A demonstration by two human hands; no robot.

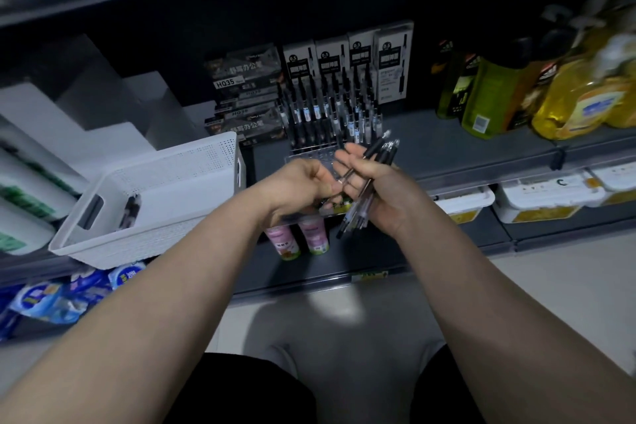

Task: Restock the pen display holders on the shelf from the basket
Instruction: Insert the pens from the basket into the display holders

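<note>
My right hand (375, 193) grips a bundle of pens (383, 153) just in front of the pen display holder (323, 113), long axis slanting up-right, far ends toward it. My left hand (303, 186) pinches a single pen (351, 169) by its near end; the basket (165, 210) sits left of the holder.

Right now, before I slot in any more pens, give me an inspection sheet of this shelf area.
Surface: dark shelf, dimly lit.
Job's things: white basket at left, a few pens inside; clear display holder, upright pens in its rear rows, front row looks empty.
Clutter: pen boxes behind the holder; bottles right; white packs left.
Hands: right hand grips a pen bundle; left hand pinches a single pen from it.
Cables: nothing seen.
Surroundings: pink cans, blue packets and white tubs on lower shelving; pale floor.
</note>
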